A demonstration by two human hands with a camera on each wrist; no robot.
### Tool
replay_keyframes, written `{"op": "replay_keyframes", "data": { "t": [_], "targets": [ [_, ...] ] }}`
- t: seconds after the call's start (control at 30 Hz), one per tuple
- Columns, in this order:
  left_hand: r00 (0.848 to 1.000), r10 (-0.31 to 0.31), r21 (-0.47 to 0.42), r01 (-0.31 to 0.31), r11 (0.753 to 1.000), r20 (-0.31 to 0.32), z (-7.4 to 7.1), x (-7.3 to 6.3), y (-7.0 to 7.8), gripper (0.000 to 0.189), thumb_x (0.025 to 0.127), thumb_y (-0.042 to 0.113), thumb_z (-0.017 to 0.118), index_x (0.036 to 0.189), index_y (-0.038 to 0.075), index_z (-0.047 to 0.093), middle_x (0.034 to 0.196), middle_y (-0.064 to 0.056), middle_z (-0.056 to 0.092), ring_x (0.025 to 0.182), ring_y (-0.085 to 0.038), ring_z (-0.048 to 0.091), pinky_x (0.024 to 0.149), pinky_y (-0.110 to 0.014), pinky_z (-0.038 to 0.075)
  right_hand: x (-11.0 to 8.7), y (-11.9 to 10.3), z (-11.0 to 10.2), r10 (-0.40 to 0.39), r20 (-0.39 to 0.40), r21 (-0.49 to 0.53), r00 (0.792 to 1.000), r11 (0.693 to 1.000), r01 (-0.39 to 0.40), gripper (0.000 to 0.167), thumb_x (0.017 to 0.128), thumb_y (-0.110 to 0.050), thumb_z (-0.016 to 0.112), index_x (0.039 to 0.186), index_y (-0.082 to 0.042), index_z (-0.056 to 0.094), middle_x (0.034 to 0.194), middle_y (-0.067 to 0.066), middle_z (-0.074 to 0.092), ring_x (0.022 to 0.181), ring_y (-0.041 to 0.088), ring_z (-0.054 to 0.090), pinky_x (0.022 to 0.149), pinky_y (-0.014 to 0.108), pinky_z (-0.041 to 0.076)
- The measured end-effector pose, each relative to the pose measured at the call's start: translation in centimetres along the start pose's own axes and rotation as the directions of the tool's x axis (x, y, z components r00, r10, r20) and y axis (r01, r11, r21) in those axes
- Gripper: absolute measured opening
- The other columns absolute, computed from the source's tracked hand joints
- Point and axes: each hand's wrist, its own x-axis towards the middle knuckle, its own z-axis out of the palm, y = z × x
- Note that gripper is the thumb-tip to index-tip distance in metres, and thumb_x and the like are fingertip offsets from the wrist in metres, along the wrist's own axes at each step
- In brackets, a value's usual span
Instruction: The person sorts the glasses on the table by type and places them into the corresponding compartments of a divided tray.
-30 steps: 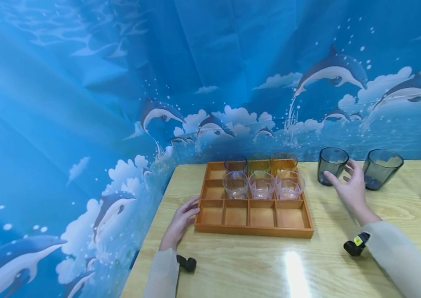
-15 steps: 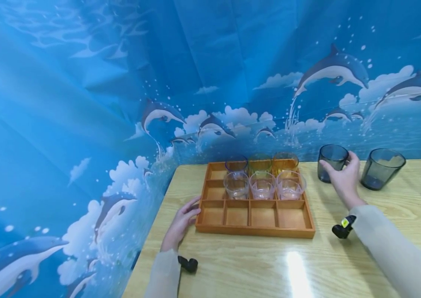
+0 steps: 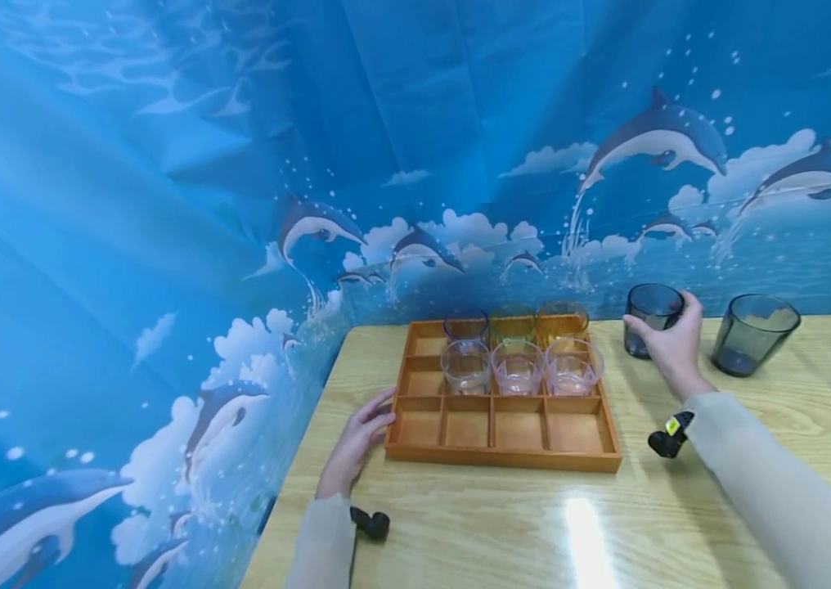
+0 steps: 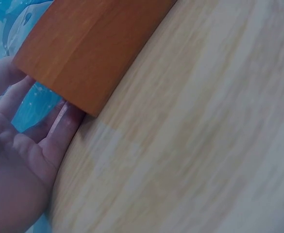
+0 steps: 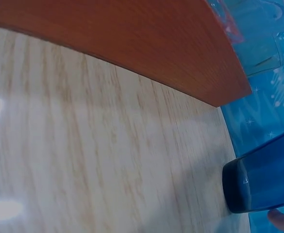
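At the right of the head view, my right hand [image 3: 673,348] grips a smoky tumbler [image 3: 655,307], thumb on its left side, fingers towards its right. It looks stiff and smooth, probably light enough for one hand, but perhaps slippery and breakable; the wall below the rim seems the best hold. Left of lower centre, my left hand [image 3: 353,444], fingers loosely extended, touches the wooden tray [image 3: 504,458].

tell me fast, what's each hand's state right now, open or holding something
Left hand: open, fingers touching the left side of the wooden tray.
Right hand: closed around the dark grey cup, holding it.
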Motion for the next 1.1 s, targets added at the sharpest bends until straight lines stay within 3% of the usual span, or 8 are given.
{"op": "replay_keyframes", "data": {
  "t": [0.33, 0.67, 0.93, 1.1],
  "targets": [
    [0.999, 0.022, 0.017, -0.022, 1.0, -0.026, 0.2, 0.0, -0.8, 0.05, 0.088, 0.024, 0.063, 0.136, 0.022, 0.049, 0.136, -0.008, 0.046, 0.121, -0.025, 0.045, 0.089, -0.039, 0.042, -0.6, -0.1, -0.2, 0.063, 0.008, 0.062, 0.998, 0.996, -0.063, 0.095, 0.078, -0.042, 0.07, 0.146, -0.019, 0.008, 0.146, 0.015, 0.019, 0.134, 0.03, 0.021, 0.105, 0.049, 0.023],
    [0.999, 0.02, 0.019, -0.019, 1.0, -0.041, 0.2, 0.0, -0.6, 0.049, 0.088, 0.025, 0.063, 0.136, 0.022, 0.05, 0.137, -0.008, 0.046, 0.121, -0.024, 0.045, 0.089, -0.04, 0.042, -1.2, -0.4, -0.5, 0.009, 0.057, 0.025, 0.998, 1.0, -0.011, 0.094, 0.079, -0.041, 0.071, 0.145, -0.012, 0.01, 0.142, 0.02, 0.023, 0.13, 0.035, 0.025, 0.103, 0.052, 0.025],
    [1.0, 0.003, 0.006, -0.004, 1.0, 0.004, 0.7, -1.3, 1.4, 0.048, 0.092, 0.015, 0.057, 0.139, 0.016, 0.045, 0.139, -0.012, 0.043, 0.121, -0.024, 0.044, 0.089, -0.039, 0.042, -2.0, -0.7, -0.9, -0.011, 0.081, 0.002, 0.997, 1.0, 0.011, 0.092, 0.079, -0.039, 0.071, 0.144, -0.008, 0.014, 0.134, 0.022, 0.03, 0.12, 0.037, 0.032, 0.099, 0.056, 0.028],
    [1.0, -0.009, 0.014, 0.009, 1.0, -0.003, 0.7, -1.4, 1.7, 0.048, 0.092, 0.016, 0.058, 0.138, 0.018, 0.046, 0.139, -0.01, 0.043, 0.122, -0.024, 0.043, 0.09, -0.039, 0.042, -2.3, -0.7, -1.2, -0.009, 0.082, -0.012, 0.997, 1.0, 0.01, 0.09, 0.08, -0.038, 0.071, 0.144, -0.008, 0.016, 0.131, 0.021, 0.034, 0.118, 0.035, 0.035, 0.097, 0.055, 0.03]
  ]
}}
